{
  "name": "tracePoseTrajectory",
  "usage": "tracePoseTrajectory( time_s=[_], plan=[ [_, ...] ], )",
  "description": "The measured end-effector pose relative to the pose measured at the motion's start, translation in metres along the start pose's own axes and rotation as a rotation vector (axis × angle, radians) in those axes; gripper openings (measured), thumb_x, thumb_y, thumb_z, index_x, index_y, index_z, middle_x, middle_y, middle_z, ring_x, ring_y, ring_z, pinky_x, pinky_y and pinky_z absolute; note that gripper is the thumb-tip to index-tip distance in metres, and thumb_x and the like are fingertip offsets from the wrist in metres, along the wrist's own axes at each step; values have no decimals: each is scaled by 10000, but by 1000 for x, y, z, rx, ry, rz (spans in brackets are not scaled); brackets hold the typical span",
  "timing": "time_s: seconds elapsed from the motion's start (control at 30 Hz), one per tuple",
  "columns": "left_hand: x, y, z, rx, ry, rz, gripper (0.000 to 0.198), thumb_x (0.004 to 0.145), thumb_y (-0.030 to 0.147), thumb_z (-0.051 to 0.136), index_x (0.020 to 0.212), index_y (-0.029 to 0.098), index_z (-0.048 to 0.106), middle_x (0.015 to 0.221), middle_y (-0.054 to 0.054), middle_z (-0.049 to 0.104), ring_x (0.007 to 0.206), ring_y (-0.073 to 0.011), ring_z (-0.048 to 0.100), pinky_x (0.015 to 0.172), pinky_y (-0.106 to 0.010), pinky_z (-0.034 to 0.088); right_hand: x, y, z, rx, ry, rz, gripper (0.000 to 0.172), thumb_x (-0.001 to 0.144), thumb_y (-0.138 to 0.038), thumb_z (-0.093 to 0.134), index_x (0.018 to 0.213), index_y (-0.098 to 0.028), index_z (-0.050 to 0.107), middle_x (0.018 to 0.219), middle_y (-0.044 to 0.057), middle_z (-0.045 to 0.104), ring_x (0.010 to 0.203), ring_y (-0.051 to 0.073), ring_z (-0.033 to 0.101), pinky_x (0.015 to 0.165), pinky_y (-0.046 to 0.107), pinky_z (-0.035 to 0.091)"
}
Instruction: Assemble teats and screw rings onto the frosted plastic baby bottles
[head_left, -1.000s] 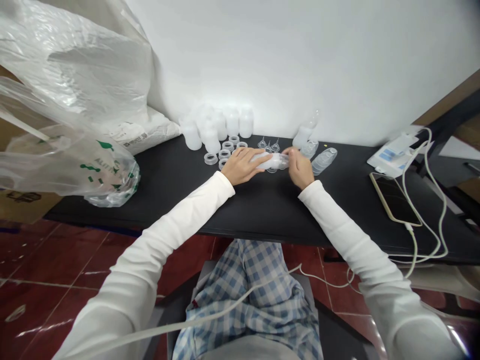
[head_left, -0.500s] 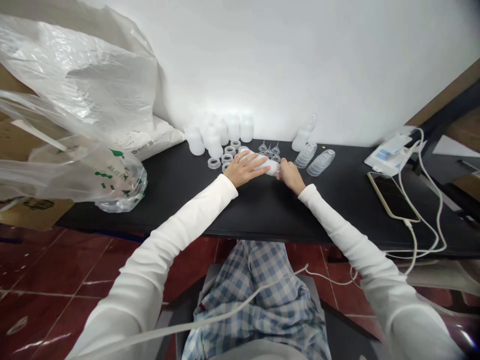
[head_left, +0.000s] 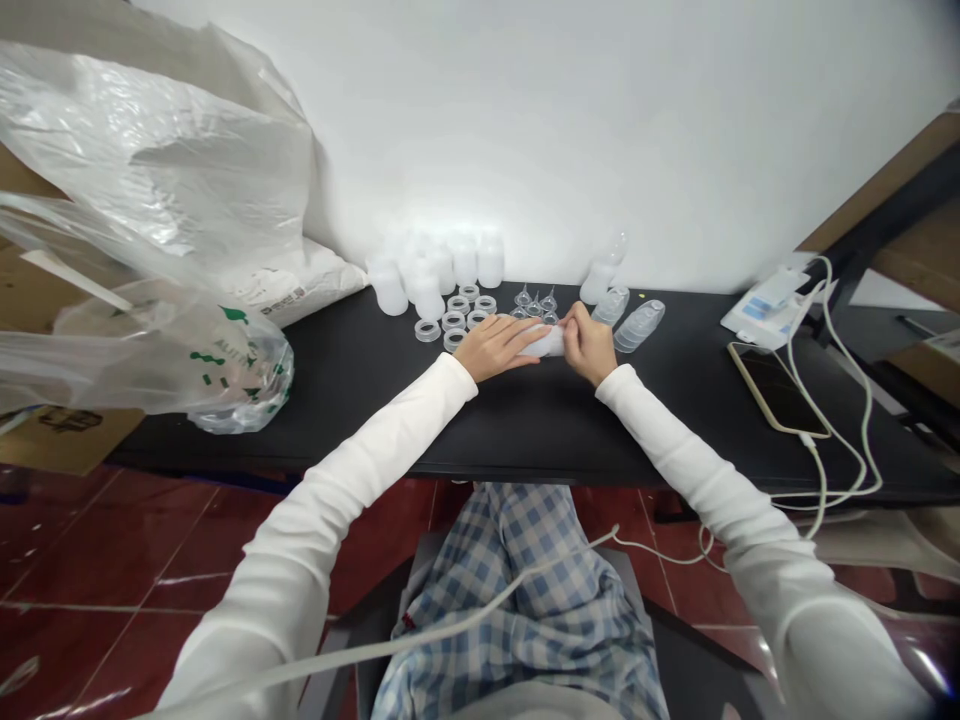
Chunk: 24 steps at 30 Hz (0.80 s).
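Observation:
A white translucent baby bottle (head_left: 551, 342) lies on its side just above the black table. My left hand (head_left: 493, 347) is closed round its body, its fingers laid over the top. At the bottle's right end my right hand (head_left: 589, 345) is closed, with thumb and fingers pinched at the neck; the part between them is hidden. Behind my hands stand several clear nipples (head_left: 536, 308). Several translucent collar rings (head_left: 453, 320) lie beyond my left hand. Nested clear caps (head_left: 640, 325) lean to the right of my right hand.
White bottles (head_left: 465, 262) stand in a group by the wall. A bottle with a clear cap (head_left: 600, 278) leans at the back. Plastic bags (head_left: 247, 375) crowd the left side. A phone (head_left: 780, 388) with a white cable (head_left: 862, 430) lies on the right.
My right hand has shifted its grip at the bottle's end, rising slightly with the fingers curled more tightly. The left hand has slid slightly right, uncovering more collar rings.

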<state>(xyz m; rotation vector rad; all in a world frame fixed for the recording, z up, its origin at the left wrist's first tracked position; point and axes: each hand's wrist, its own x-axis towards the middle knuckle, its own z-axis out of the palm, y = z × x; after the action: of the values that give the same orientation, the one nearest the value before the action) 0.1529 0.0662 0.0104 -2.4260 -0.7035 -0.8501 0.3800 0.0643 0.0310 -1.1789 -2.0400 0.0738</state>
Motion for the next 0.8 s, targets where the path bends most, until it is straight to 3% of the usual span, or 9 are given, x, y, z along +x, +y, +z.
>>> tracePoseTrajectory(
  time_s=[0.2,0.33,0.43,0.57,0.67,0.73,0.8],
  plan=[
    [-8,-2,1,132,95,31,384,1013,509,558,1249,246,706,1260,-100,763,996,-213,762,846,-352,568,18,-31,-2,27,-76,311,288,969,-340,394,705,-250,463,682,54,623,630,226,562,656,344,416],
    [-10,-7,3,122,66,-14,349,1004,520,573,1196,259,704,1272,-88,759,1005,-206,756,847,-350,567,39,-38,-10,92,-335,531,405,982,-311,427,584,-246,459,529,49,570,532,211,545,625,352,430],
    [-10,-14,6,12,80,-83,381,987,532,597,1233,254,683,1292,-99,750,1018,-227,743,869,-377,552,48,-39,-16,193,-381,462,473,1037,-444,391,611,-248,454,439,11,507,427,178,498,536,334,409],
    [-10,-17,11,-198,102,-183,478,964,583,609,1286,231,645,1271,-123,747,1058,-249,725,922,-405,534,46,-41,-36,350,-464,426,495,980,-731,424,927,-249,528,450,-56,528,321,149,430,426,301,348],
    [-8,-12,14,-284,160,-235,494,968,597,592,1296,228,619,1218,-109,759,1061,-237,724,933,-397,541,37,-44,-52,400,-464,295,455,953,-698,521,1100,-268,519,502,-78,554,346,140,447,432,278,341],
    [-6,-8,17,-302,231,-235,506,970,613,574,1291,223,606,1194,-106,763,1062,-233,730,927,-392,555,32,-47,-55,380,-384,227,369,957,-626,542,1022,-263,534,534,-72,537,415,135,461,477,273,344],
    [-4,-6,20,-290,280,-225,511,978,618,551,1287,214,595,1200,-116,760,1077,-236,737,927,-394,567,30,-51,-50,300,-219,185,291,962,-507,535,847,-243,500,597,-46,530,519,131,474,563,281,357]
  ],
)
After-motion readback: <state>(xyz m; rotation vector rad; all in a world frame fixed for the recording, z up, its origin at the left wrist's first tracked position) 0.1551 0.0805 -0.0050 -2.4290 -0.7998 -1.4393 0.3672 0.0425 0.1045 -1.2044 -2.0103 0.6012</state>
